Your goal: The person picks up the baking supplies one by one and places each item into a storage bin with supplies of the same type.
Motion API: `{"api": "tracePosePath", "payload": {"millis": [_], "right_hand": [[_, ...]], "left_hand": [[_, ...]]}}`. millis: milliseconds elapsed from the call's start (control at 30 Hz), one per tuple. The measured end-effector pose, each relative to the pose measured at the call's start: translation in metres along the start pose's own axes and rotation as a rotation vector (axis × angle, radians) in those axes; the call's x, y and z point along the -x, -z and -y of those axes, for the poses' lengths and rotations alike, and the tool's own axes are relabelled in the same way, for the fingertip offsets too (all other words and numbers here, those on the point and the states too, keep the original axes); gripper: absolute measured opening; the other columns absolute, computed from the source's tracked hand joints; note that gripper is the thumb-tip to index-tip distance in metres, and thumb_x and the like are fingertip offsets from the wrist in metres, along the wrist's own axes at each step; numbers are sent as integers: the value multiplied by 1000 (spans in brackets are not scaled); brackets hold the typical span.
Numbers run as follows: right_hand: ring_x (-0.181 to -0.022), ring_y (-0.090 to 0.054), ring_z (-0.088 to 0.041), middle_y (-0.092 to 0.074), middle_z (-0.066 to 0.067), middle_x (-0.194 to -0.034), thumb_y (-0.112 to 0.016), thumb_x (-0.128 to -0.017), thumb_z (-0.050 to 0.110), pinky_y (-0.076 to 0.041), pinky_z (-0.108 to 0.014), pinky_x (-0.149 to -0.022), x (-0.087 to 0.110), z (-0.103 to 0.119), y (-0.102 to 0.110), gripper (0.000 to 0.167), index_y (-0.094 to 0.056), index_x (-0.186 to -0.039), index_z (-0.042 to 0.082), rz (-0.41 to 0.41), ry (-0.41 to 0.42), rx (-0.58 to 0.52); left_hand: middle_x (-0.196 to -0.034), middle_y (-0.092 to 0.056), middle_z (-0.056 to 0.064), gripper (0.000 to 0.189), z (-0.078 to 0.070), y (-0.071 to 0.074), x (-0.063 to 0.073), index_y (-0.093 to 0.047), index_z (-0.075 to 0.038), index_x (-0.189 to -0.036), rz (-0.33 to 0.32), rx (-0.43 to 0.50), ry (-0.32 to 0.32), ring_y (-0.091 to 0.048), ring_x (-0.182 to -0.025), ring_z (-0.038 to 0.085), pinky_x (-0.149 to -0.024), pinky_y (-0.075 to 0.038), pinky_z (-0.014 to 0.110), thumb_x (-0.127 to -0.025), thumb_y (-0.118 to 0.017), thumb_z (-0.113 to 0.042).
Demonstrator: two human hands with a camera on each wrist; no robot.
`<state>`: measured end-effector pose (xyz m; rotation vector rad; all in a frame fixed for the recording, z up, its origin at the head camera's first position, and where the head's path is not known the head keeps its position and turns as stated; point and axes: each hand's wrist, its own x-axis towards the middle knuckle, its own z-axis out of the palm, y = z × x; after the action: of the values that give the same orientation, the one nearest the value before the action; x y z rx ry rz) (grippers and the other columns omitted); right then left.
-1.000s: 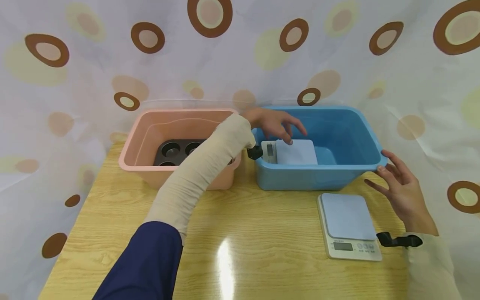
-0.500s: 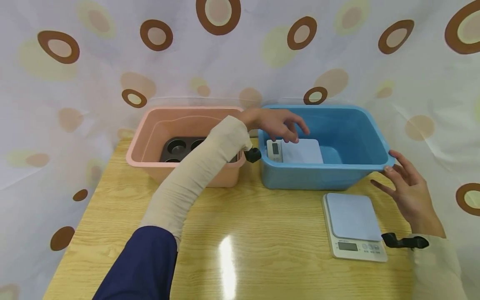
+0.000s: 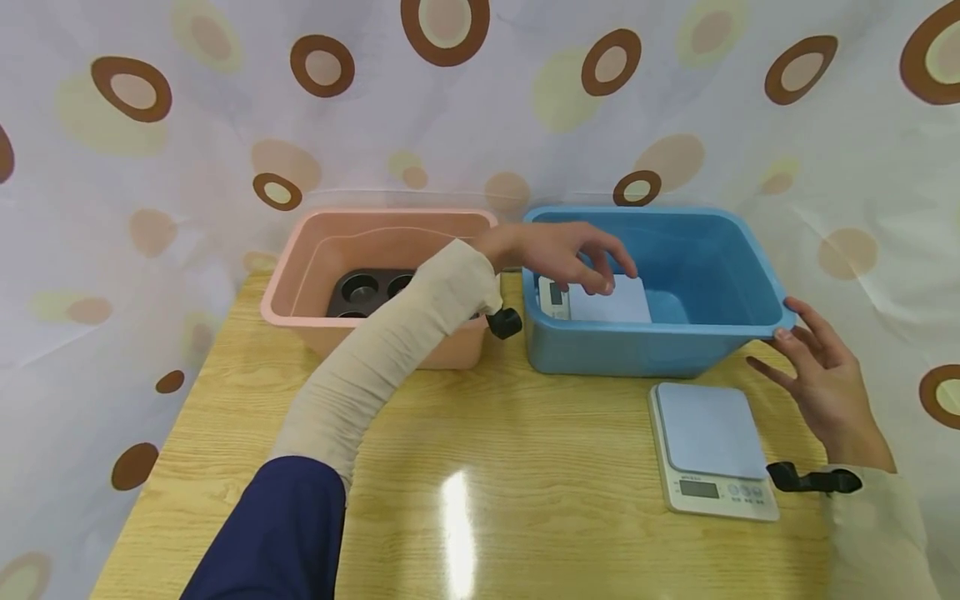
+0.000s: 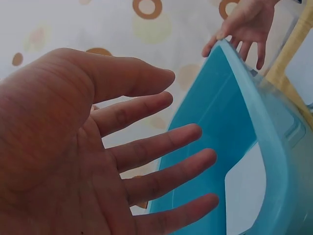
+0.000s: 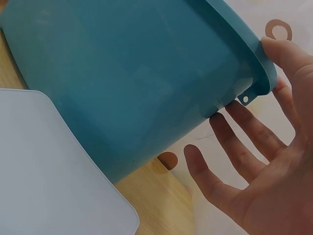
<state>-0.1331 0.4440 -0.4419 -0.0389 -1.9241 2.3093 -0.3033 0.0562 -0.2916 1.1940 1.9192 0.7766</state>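
Note:
My left hand [image 3: 558, 254] reaches over the left end of a blue plastic bin [image 3: 615, 350], fingers spread and holding nothing. Beneath it, a white kitchen scale [image 3: 611, 304] lies inside the bin, partly covered by the fingers in the head view. In the left wrist view the open palm [image 4: 98, 156] faces the camera beside the bin's rim [image 4: 249, 88]. My right hand [image 3: 825, 383] grips the bin's right front corner, thumb [image 5: 283, 51] on the rim and other fingers at the outer side. A second kitchen scale [image 3: 712, 433] lies on the table just left of the right wrist.
Left of the blue bin stands a pink bin [image 3: 300, 312] with a dark muffin tin [image 3: 360, 287] in it, partly hidden by the left forearm. A patterned curtain [image 3: 480, 125] hangs right behind both bins. All stand on a wooden table [image 3: 390, 500].
The head view has shifted slightly, moving the scene to the right. My left hand has edged a little right over the scale in the bin; my right hand keeps its place at the corner.

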Motion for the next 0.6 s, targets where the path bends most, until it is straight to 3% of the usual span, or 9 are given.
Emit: {"api": "tracePosePath", "payload": {"millis": [300,600], "right_hand": [[-108,-76,-1,-63,6,-134,-53,-113,2,-66,-23,-74,-1,1,2,60,-44,-168,22,5,-6,-30],[-108,-76,-1,-62,7,-135,-53,-113,2,-66,-23,-73,-2,-1,1,60,-44,-168,23,2,-11,-24]], "left_hand": [[-142,-69,5,46,-4,-13,-2,-59,-16,-154,23,48,-71,-73,-118,26,-96,-62,42,-109,-64,-25],[-136,-72,12,50,-12,-37,-8,-54,-12,-157,23,133,-168,-72,-115,32,-95,-62,44,-110,-65,-19]]}}
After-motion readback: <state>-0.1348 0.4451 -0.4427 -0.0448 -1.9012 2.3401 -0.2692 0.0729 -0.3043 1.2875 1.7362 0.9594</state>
